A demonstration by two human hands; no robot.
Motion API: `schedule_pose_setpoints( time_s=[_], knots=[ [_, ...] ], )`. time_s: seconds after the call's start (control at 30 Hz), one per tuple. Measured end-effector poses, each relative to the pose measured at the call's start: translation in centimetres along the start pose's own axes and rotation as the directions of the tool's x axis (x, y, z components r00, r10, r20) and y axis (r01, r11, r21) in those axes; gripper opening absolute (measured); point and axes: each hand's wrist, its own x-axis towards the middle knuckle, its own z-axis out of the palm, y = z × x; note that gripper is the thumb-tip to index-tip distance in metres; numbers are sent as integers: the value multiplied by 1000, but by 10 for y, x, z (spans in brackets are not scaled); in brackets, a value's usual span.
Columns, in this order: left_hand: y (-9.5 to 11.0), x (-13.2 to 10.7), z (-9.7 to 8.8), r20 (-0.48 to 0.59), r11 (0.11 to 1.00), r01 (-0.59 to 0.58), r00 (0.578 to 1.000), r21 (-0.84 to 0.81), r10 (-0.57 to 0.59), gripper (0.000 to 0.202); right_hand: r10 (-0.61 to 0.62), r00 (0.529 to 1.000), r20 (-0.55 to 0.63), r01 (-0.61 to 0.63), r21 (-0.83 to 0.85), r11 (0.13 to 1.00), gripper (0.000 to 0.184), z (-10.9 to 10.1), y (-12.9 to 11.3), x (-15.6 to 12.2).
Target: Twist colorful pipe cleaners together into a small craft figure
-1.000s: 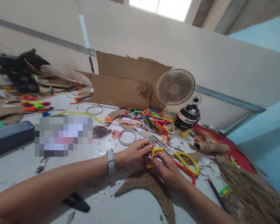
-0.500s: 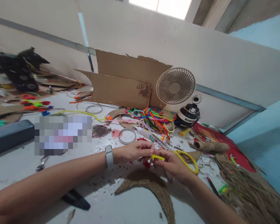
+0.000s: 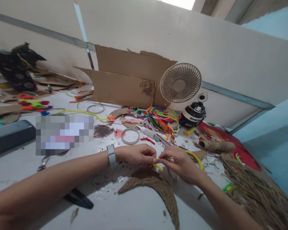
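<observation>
My left hand (image 3: 137, 154), below a wrist with a grey watch (image 3: 111, 155), is pinched on a yellow pipe cleaner (image 3: 158, 167). My right hand (image 3: 180, 162) meets it fingertip to fingertip, closed on the same pipe cleaner. A short end sticks out below the fingers, and a longer part curves out behind the right hand. Just beneath both hands lies a crescent (image 3: 156, 181) covered in brown twine rows. Beyond the left hand rests a silver ring (image 3: 130, 136). The fingers partly hide the yellow piece where they meet.
A tangle of coloured pipe cleaners (image 3: 158, 116) lies behind the hands, beside a white glue bottle (image 3: 147, 131) and scissors (image 3: 163, 140). Farther back stand cardboard (image 3: 120, 88), a fan (image 3: 180, 83) and a black bottle (image 3: 193, 114). Loose twine (image 3: 259, 191) is heaped at right.
My right hand has shifted its grip, its fingertips now meeting my left hand's at the yellow pipe cleaner. The short end now points lower, below the fingers.
</observation>
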Motion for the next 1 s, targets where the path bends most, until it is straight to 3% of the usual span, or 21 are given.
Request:
schedule_pose_setpoints(
  time_s=[0.13,0.33,0.53,1.0],
  knots=[
    [-1,0,-1,3,1000,-3,1000,24,3,34,-71,997,-32,69,-62,996,11,-1,0,0],
    [-1,0,2,-84,982,36,995,-183,-53,41,-113,989,-91,97,-163,982,11,-2,5,0],
    [-6,1,7,20,894,103,994,-436,-104,37,-218,963,-160,164,-296,941,15,4,11,1],
    [-3,3,12,-48,922,51,996,-383,-75,36,-341,929,-143,237,-476,847,18,6,3,-2]
  ],
)
